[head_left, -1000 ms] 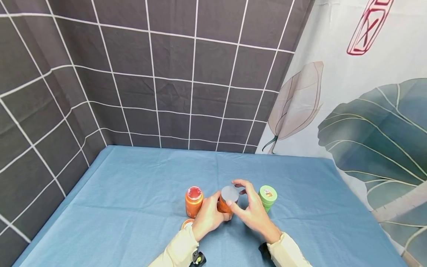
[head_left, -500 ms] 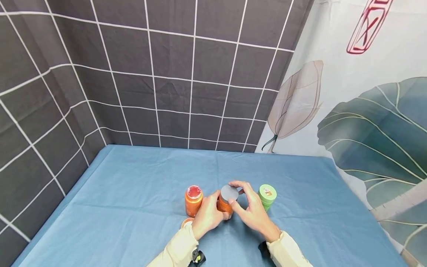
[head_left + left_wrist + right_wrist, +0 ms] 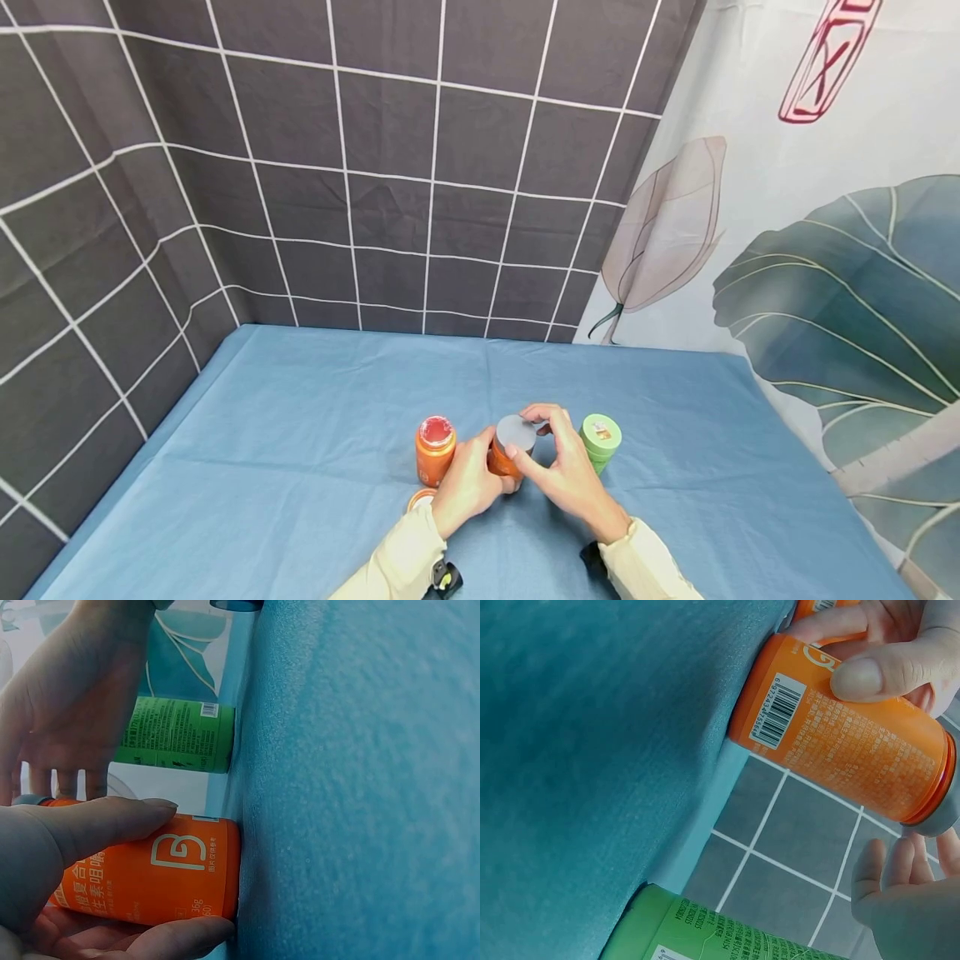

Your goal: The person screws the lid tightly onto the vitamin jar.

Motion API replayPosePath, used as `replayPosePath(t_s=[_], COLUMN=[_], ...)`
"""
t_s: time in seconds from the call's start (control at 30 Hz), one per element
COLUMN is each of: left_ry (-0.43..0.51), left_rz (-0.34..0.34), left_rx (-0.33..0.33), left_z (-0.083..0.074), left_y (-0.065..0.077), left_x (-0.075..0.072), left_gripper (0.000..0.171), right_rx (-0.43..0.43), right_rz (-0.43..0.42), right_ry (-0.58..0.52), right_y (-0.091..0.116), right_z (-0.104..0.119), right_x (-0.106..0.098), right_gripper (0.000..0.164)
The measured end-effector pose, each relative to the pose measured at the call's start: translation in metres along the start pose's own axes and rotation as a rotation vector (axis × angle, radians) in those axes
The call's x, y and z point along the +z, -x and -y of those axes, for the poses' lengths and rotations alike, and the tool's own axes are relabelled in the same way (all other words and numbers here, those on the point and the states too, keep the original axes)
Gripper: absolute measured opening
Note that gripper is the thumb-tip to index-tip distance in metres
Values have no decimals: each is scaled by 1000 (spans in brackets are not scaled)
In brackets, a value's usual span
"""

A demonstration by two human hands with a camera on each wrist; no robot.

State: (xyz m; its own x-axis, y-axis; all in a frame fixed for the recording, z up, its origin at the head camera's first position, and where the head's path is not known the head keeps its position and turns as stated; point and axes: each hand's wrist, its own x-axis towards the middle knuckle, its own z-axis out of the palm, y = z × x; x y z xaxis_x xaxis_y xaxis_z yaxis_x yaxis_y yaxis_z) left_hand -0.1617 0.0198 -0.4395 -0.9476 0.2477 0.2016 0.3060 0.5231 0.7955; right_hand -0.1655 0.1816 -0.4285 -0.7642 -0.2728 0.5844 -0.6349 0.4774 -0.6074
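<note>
Upright on the blue cloth stands an orange bottle with printed labels and a grey lid. My left hand grips its body from the left, thumb on the near side and fingers around it; in the left wrist view the orange bottle has its base on the cloth. My right hand holds the grey lid's rim between thumb and curled fingers. The lid still sits on the bottle's neck in the right wrist view.
A second orange bottle, without a lid, stands left of my left hand. An upturned orange-rimmed lid lies partly behind my left wrist. A green bottle stands beyond my right hand. Dark grid-patterned cloth hangs behind the table.
My right hand's fingers and thumb have shifted slightly back and forth around the grey lid. The left hand and the bottles have stayed in place.
</note>
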Motion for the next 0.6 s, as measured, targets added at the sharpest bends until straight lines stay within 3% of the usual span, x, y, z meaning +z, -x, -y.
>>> replayPosePath(t_s=[0.23,0.6], left_ry=[4,-8], left_rz=[4,7], left_rx=[0,-4], left_z=[-1,-1], left_y=[-1,0], left_x=[-1,0], left_gripper=[46,46], right_rx=[-20,-77], right_rz=[17,76], right_ry=[7,-26], right_y=[1,1], right_z=[-2,-1], right_x=[0,-1], right_gripper=[54,47])
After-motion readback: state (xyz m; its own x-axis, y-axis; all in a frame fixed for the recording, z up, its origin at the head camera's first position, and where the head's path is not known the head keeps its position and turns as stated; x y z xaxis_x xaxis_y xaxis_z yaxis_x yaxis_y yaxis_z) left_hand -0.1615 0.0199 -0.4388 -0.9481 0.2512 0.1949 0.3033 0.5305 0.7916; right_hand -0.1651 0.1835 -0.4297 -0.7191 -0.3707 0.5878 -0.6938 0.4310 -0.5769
